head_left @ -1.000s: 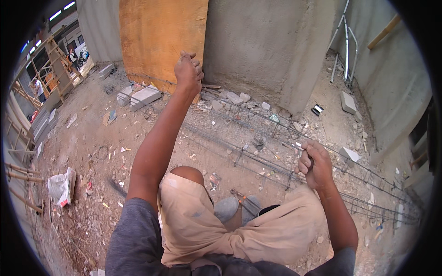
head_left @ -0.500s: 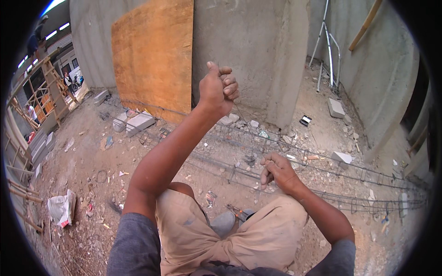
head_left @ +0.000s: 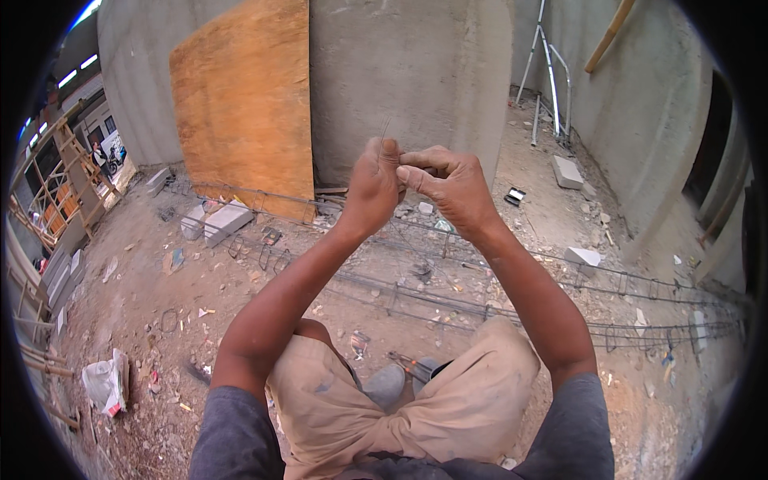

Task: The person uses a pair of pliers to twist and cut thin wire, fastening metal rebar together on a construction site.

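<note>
In front of the grey wall, at chest height, my left hand (head_left: 372, 188) is closed in a fist with its thumb up. Thin wire (head_left: 386, 128) sticks up out of that fist. Against its right side, my right hand (head_left: 456, 188) pinches with thumb and forefinger; whatever lies between those fingertips is hidden. Beyond and below both hands, a long cage of steel reinforcing bars (head_left: 432, 296) with bent ties runs across the ground. A hand tool with orange handles (head_left: 412, 366), perhaps pincers, lies near my feet.
An orange-brown plywood sheet (head_left: 244, 112) leans on the grey wall (head_left: 408, 80). Pale blocks (head_left: 228, 222) lie at its foot, another block (head_left: 568, 172) at right. Metal poles (head_left: 550, 80) stand in the corner. A torn white sack (head_left: 106, 382) lies left. Wooden scaffolding (head_left: 68, 172) stands far left.
My right hand has risen from near my right knee to meet the left hand. The left hand has come slightly lower. The view has shifted a little to the right.
</note>
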Demonstrator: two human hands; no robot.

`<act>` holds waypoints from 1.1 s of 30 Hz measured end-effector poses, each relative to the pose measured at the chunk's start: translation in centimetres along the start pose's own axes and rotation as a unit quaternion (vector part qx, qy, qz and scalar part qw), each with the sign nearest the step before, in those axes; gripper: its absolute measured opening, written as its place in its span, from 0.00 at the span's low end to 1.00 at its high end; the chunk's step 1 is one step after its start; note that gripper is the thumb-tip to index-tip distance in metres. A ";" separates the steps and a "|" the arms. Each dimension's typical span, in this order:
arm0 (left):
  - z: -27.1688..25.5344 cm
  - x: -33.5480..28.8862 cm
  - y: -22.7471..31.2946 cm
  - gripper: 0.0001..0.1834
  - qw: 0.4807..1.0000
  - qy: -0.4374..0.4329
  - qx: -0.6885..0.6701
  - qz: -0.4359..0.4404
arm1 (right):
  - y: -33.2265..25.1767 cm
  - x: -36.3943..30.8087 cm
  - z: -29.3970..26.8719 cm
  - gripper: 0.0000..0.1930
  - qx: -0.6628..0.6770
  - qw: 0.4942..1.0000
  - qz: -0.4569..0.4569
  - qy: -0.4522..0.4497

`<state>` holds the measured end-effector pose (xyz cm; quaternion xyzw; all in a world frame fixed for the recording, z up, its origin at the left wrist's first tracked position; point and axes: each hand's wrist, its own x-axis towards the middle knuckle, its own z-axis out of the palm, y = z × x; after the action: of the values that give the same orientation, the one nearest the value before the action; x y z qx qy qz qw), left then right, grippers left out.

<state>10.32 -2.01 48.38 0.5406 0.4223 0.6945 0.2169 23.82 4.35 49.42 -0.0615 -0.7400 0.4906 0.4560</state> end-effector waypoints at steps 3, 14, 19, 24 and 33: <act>0.0 -0.4 -0.5 0.26 1.000 0.003 0.026 0.007 | 0.8 -0.5 1.4 0.08 0.045 0.998 -0.016 0.038; -1.2 -1.7 -3.1 0.31 0.973 -0.109 0.193 0.071 | 2.0 -1.4 0.3 0.07 0.103 0.983 0.031 0.149; -1.3 -2.0 -3.1 0.29 0.974 -0.146 0.167 0.045 | 1.9 -2.0 0.4 0.07 0.100 0.985 0.033 0.134; -1.2 -2.3 -3.1 0.29 0.974 -0.147 0.165 0.040 | 1.9 -2.1 0.3 0.07 0.122 0.983 0.034 0.130; -1.6 -2.3 -2.9 0.36 0.963 -0.182 0.200 -0.020 | 2.6 -2.4 0.3 0.06 0.089 0.988 0.022 0.126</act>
<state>9.06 -2.71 44.57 0.6816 0.5165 0.4814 0.1919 24.07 4.21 45.86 -0.0980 -0.6284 0.5531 0.5382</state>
